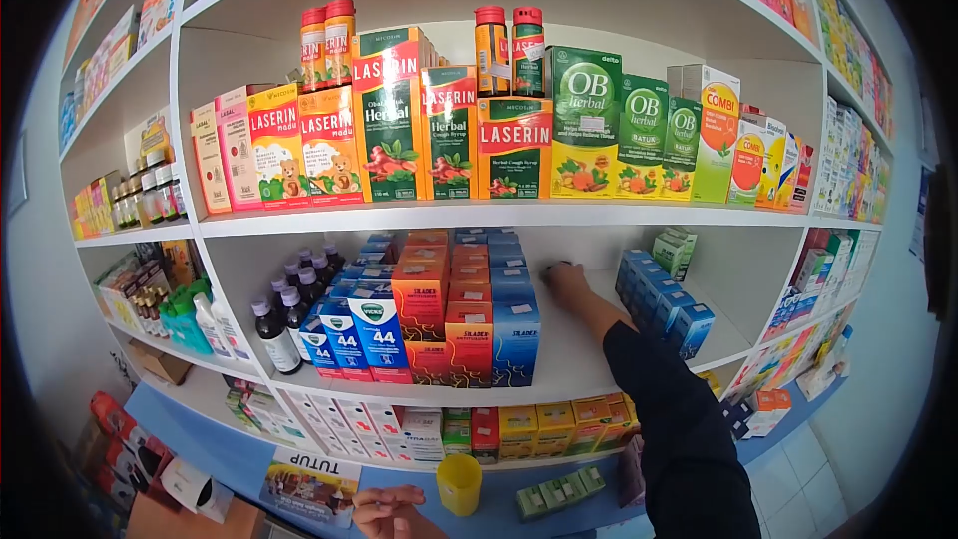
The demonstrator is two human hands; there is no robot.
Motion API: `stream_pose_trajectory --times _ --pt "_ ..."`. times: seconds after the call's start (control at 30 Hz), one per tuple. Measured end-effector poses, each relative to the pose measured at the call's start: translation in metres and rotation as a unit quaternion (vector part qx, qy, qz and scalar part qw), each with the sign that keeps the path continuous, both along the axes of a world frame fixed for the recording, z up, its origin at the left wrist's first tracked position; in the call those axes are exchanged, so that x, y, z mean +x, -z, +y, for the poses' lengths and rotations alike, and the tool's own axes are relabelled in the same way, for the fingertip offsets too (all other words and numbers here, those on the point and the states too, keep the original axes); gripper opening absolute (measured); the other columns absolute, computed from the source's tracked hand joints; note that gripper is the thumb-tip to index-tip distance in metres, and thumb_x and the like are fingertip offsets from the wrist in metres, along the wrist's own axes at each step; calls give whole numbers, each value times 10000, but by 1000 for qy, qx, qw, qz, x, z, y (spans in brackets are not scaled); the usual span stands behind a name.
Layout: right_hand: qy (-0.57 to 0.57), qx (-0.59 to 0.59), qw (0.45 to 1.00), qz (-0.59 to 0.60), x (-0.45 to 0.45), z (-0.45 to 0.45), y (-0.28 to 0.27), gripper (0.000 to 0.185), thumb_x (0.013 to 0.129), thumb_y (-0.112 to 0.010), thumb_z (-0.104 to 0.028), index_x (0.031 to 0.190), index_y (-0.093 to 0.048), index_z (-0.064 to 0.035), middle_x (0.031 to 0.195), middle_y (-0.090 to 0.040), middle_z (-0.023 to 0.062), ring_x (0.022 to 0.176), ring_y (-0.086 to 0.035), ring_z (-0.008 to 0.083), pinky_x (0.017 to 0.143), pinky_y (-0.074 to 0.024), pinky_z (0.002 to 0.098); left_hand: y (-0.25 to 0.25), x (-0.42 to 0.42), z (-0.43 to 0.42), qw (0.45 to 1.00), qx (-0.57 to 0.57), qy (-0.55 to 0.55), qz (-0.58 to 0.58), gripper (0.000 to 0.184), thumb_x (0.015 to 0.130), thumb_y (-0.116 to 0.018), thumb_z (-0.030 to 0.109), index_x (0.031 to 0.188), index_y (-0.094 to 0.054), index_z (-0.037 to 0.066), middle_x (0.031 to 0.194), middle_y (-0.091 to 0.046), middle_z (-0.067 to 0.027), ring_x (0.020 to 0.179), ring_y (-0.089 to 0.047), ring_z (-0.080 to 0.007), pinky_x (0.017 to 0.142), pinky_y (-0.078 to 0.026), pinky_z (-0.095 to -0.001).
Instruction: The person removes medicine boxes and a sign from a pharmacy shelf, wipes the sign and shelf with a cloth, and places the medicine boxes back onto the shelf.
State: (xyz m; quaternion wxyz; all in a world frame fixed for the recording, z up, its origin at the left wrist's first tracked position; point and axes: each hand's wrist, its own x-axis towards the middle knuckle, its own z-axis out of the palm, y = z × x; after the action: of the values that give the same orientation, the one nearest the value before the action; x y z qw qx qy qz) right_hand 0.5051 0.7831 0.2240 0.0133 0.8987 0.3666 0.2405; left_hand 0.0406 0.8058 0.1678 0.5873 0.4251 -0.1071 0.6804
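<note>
My right hand (570,289) reaches deep into the middle shelf, in a dark sleeve. Its fingers are closed near the back wall, around something small and dark that I cannot make out. Just left of it stand stacked blue Siladex boxes (514,324) and red Siladex boxes (469,339). To its right is a row of small blue boxes (664,304), with a green-and-white box (674,252) behind. Low in view, my left hand (389,512) holds nothing, its fingers loosely bent and apart. A yellow cup (459,484) stands beside it.
Above my right arm runs a shelf edge (499,215) carrying Laserin boxes (389,130) and OB Herbal boxes (584,125). Purple-capped bottles (274,334) and Vicks boxes (374,329) stand left. Green boxes (561,492) lie on the blue counter (499,509) below.
</note>
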Motion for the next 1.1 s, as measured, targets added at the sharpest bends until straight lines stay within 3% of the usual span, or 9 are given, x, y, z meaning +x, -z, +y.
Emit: stream_pose_trajectory --times 0.07,0.27,0.37,0.57,0.8,0.87,0.9,0.97,1.1 --pt "-88 16 996 21 -1 22 1 257 791 -521 -104 982 -685 -158 990 -655 88 954 -609 287 824 -402 490 6 1 4 1000 -25 8 16 145 902 -557 110 1037 -550 57 1020 -518 -84 839 -556 -213 753 -492 -385" --pt "-125 34 991 45 -7 12 7 330 793 -480 -45 1056 -645 -159 1081 -617 91 999 -580 285 854 -395 415 7 3 -7 999 -30 20 13 131 907 -549 122 1018 -548 52 996 -516 -88 805 -547 -205 737 -478 -378" --pt "-238 39 968 64 -65 -33 -14 280 838 -486 -100 1076 -632 -107 1059 -625 117 952 -574 292 821 -397 388 0 0 -21 999 -22 24 5 136 909 -545 127 1021 -543 49 999 -518 -94 817 -555 -211 751 -478 -382" --pt "-290 42 944 153 -149 -102 -19 389 760 -482 25 1082 -639 -128 1206 -567 78 946 -510 326 863 -407 391 2 5 -60 998 -18 58 -15 158 911 -547 143 1031 -529 42 1014 -522 -102 842 -571 -224 772 -481 -382" --pt "-349 38 897 268 -225 -170 -37 396 737 -518 49 1082 -630 -108 1163 -590 60 951 -477 350 882 -420 388 0 15 -110 993 16 109 35 145 913 -539 152 1006 -512 44 1006 -498 -105 836 -547 -230 747 -465 -371" --pt "-310 183 912 197 -238 -195 -37 385 729 -555 32 1101 -602 -58 1144 -581 103 1009 -465 362 901 -415 402 7 11 -115 994 26 92 61 128 917 -526 143 999 -506 46 992 -487 -109 828 -531 -226 742 -454 -365" --pt "-321 177 909 200 -235 -201 -30 385 729 -555 32 1101 -602 -58 1144 -581 103 1009 -465 362 901 -415 402 12 8 -114 995 22 80 61 128 917 -526 143 999 -506 46 992 -487 -109 828 -531 -226 742 -454 -365" --pt "-140 209 968 -10 -234 -207 -14 388 718 -578 17 1105 -575 -6 1135 -564 149 1052 -456 360 914 -412 408 22 1 -111 992 10 57 112 122 918 -520 138 1000 -507 48 980 -482 -111 818 -524 -221 740 -449 -366" --pt "-99 161 979 -70 -223 -178 16 367 708 -583 15 1075 -569 12 1113 -554 165 1051 -455 352 929 -406 398 22 -11 -107 992 5 20 122 122 921 -519 140 1000 -506 47 953 -480 -106 805 -520 -219 732 -444 -358"
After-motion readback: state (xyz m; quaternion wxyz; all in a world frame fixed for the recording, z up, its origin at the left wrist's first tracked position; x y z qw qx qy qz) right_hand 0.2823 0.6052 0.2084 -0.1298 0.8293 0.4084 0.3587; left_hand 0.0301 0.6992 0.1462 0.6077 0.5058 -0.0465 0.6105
